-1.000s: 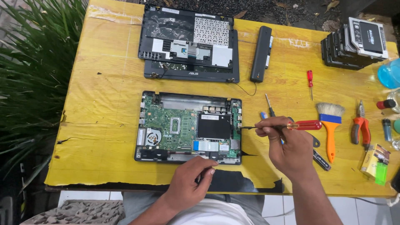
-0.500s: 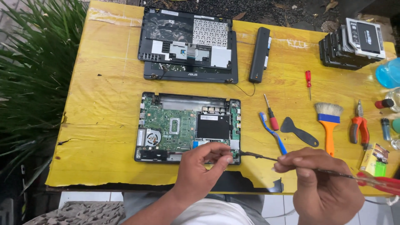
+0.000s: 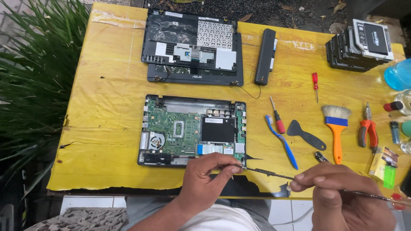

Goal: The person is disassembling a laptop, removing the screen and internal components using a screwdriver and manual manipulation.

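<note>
The opened laptop base [image 3: 192, 130] lies mid-table, board exposed; its removed cover [image 3: 192, 47] is set at twelve o'clock. A long screwdriver [image 3: 269, 172] is pinched by left hand [image 3: 209, 177] fingertips and gripped by right hand [image 3: 342, 196]; reassembly is judged outstanding.

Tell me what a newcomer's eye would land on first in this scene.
First the opened laptop base at the middle of the yellow table, its green circuit board and fan bared. Just below it, the left hand and right hand hold a long thin screwdriver between them, its tip at the base's near right corner. To the right lies a row of tools, the orange-handled brush standing out.
</note>
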